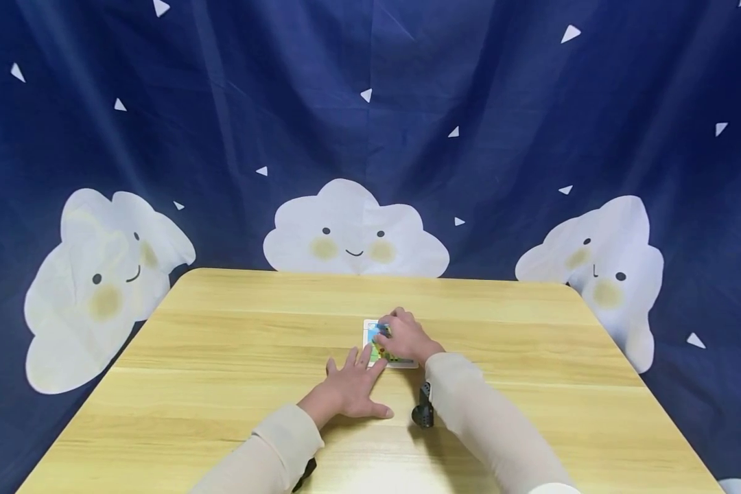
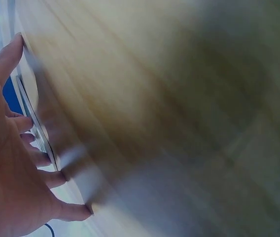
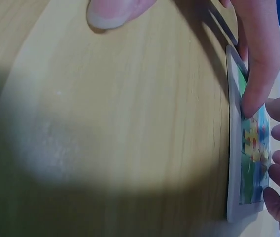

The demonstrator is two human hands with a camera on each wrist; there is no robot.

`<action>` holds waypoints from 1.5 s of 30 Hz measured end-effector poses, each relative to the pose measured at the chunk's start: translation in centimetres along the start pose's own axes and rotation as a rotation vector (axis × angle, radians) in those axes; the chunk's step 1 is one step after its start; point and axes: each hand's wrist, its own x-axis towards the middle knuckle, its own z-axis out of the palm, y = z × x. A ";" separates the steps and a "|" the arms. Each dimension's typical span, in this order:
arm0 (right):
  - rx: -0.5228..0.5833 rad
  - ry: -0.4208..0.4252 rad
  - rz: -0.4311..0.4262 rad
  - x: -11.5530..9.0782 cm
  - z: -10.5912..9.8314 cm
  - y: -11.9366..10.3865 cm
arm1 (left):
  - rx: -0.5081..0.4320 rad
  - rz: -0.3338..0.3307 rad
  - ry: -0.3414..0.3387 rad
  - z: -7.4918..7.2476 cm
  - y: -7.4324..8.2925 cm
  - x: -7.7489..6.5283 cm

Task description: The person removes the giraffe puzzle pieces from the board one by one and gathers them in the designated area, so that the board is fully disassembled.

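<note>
A small jigsaw puzzle with a bright blue, green and yellow picture lies flat on the table in a white frame. My left hand is spread beside its near left side, with fingertips resting on that edge and the thumb out on the wood. In the right wrist view a left finger touches the picture near the frame. My right hand is over the puzzle's right part, fingers bent and tips on the picture. Whether they pinch a piece is hidden.
The wooden table has rounded far corners. Behind it hangs a dark blue curtain with white triangles and smiling clouds. A black wrist device sits under the right sleeve, close above the tabletop.
</note>
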 end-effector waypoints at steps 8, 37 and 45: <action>-0.057 -0.013 0.032 0.4 0.1 -0.4 | 0.004 -0.005 -0.012 -0.2 0.1 0.0; 0.049 -0.015 0.096 0.9 0.7 -0.4 | 0.060 -0.002 -0.020 -0.3 0.3 -0.1; 0.056 -0.019 0.099 1.0 0.7 -0.4 | 0.068 -0.006 -0.019 -0.2 0.2 0.0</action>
